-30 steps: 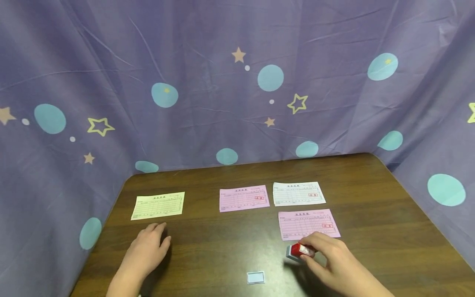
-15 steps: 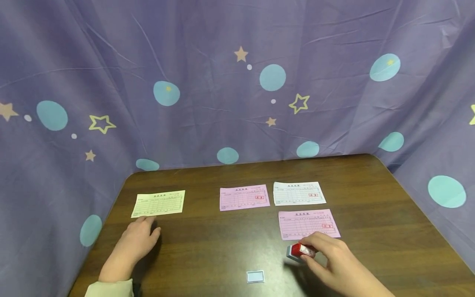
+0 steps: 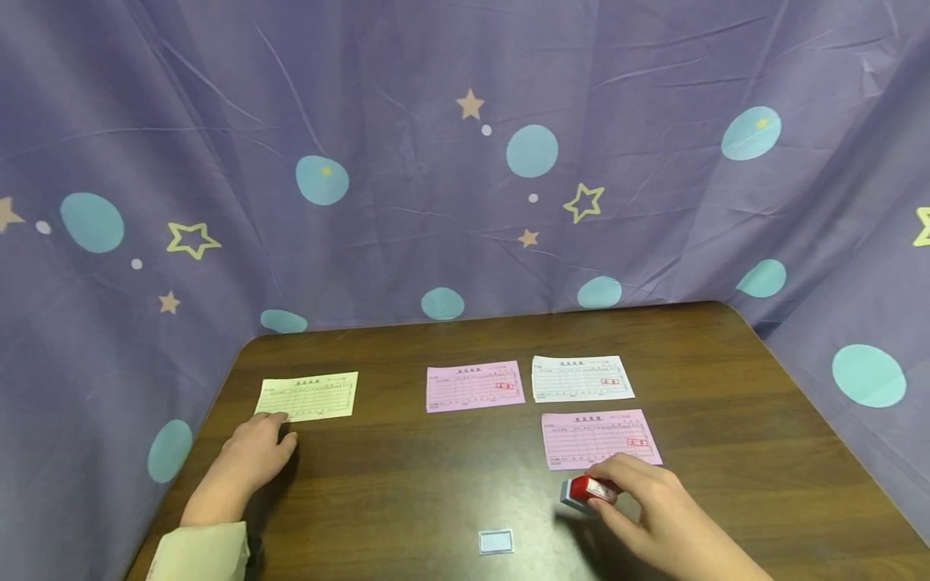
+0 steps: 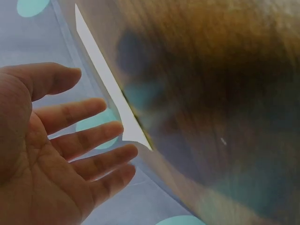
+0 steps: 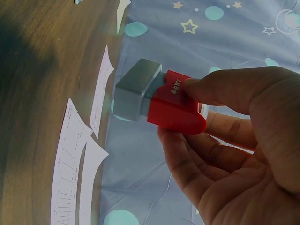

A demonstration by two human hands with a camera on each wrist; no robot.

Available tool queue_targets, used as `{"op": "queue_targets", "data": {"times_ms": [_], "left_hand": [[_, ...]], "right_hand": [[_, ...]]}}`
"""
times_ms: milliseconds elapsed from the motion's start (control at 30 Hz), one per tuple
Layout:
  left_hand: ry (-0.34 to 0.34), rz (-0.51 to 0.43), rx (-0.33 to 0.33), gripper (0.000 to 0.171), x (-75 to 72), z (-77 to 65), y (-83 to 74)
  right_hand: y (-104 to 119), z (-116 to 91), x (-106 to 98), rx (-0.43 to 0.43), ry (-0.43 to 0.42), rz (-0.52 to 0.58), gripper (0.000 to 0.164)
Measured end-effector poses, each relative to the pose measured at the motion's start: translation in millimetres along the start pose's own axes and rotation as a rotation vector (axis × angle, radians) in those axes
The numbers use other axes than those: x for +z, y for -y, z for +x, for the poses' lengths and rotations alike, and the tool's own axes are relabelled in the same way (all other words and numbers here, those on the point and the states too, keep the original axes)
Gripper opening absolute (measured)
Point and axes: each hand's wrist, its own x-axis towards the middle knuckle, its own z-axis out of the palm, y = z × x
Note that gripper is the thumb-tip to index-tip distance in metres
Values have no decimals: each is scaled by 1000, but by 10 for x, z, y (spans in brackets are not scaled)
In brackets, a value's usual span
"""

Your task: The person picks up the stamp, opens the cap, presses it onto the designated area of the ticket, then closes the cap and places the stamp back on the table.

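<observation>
My right hand (image 3: 654, 504) pinches a red self-inking stamp (image 3: 587, 488) between thumb and fingers, just in front of the near pink slip (image 3: 601, 436). In the right wrist view the stamp (image 5: 173, 105) has a grey block at its lower end. My left hand (image 3: 243, 456) reaches to the yellow slip (image 3: 308, 395), its fingertips overlapping the slip's near left edge. Seen in the left wrist view, the left hand (image 4: 61, 145) has relaxed, spread fingers and holds nothing; its fingertips are close to the slip (image 4: 105, 84), which looks white there.
Another pink slip (image 3: 474, 386) and a white slip (image 3: 581, 379) lie toward the back; these and the near pink slip bear red stamped boxes. A small light-blue rectangular piece (image 3: 496, 541) lies at the front of the brown table (image 3: 407, 476). A purple patterned curtain (image 3: 392, 161) surrounds the table.
My left hand has moved left and slightly forward, up to the yellow slip's near edge. The right hand holds the stamp in the same place as before.
</observation>
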Motion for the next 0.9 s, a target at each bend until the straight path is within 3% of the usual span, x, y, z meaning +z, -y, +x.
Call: {"op": "queue_targets", "data": {"times_ms": [333,900], "left_hand": [[6,17,-11,44,14,110,134],[50,48,-10,48,40,210,162]], "right_hand": [[-7,-3,2,-15,-7,3,10],[-27,-6,6,-23,-26,-8,12]]}}
